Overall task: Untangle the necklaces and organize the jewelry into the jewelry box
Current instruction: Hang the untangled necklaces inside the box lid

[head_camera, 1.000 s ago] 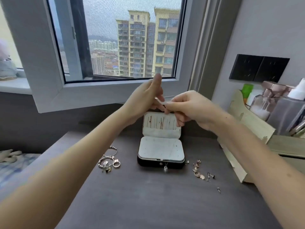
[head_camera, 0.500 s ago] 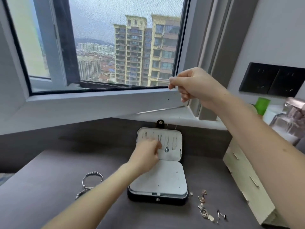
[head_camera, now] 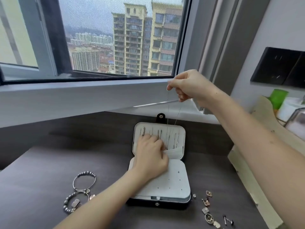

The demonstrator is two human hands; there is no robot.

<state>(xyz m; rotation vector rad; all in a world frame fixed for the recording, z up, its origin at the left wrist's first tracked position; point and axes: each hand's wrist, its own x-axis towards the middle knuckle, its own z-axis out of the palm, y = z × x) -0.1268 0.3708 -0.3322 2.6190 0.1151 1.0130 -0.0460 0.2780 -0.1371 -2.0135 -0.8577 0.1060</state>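
The right hand (head_camera: 189, 86) pinches the limp, snag-prone necklace (head_camera: 168, 111) by its ends, twelve o'clock of the jewelry box (head_camera: 173, 179); I cannot tell the left hand (head_camera: 151, 156) grip.

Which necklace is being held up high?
The thin chain pinched by the right hand, stretching down to the lid; the other necklaces lie flat against it.

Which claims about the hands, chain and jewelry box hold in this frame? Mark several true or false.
1. The right hand pinches a thin chain above the jewelry box. True.
2. The jewelry box is shut. False: its lid stands open.
3. The left hand lies flat on the desk. False: it is at the pocket inside the lid.
4. Bracelets lie on the desk left of the jewelry box. True.
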